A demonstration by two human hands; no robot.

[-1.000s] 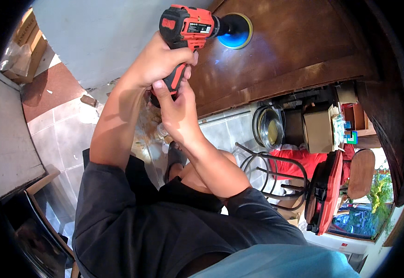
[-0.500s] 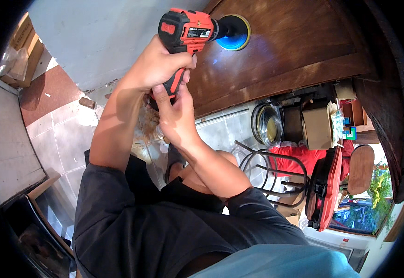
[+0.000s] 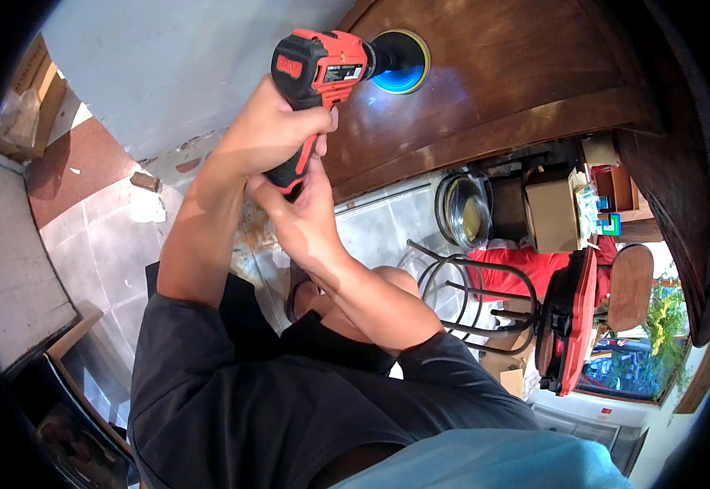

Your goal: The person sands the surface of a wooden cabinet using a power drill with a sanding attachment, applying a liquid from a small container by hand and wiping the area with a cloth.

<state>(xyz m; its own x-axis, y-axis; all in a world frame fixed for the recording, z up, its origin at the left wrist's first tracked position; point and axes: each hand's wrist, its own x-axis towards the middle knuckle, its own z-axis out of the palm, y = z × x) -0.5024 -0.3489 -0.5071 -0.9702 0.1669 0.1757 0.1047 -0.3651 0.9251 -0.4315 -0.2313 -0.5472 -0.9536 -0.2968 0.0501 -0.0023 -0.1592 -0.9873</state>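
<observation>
Nearest: your right hand (image 3: 302,218) curls round the handle base of the red and black drill (image 3: 324,67). Your left hand (image 3: 273,130) is wrapped round the handle higher up, just below the motor body. Past that, the drill's round, yellow-rimmed pad (image 3: 402,79) sits up against the brown wooden panel (image 3: 526,69).

Handling, my judgement: hold the drill square so the pad lies flat; lean evenly through both arms; brace your wrists against twist. A tilted rim could score the wood.

Not visible: your right fingertips, partly behind the handle. The trigger is under your left hand; can't tell if you're pressing it. Pad's working face is hidden, so full contact is unconfirmed. Panel runs off the top of the view. Farther, below it, a round coil (image 3: 450,210) and cardboard box (image 3: 552,213); what's behind them is too dark to read.
</observation>
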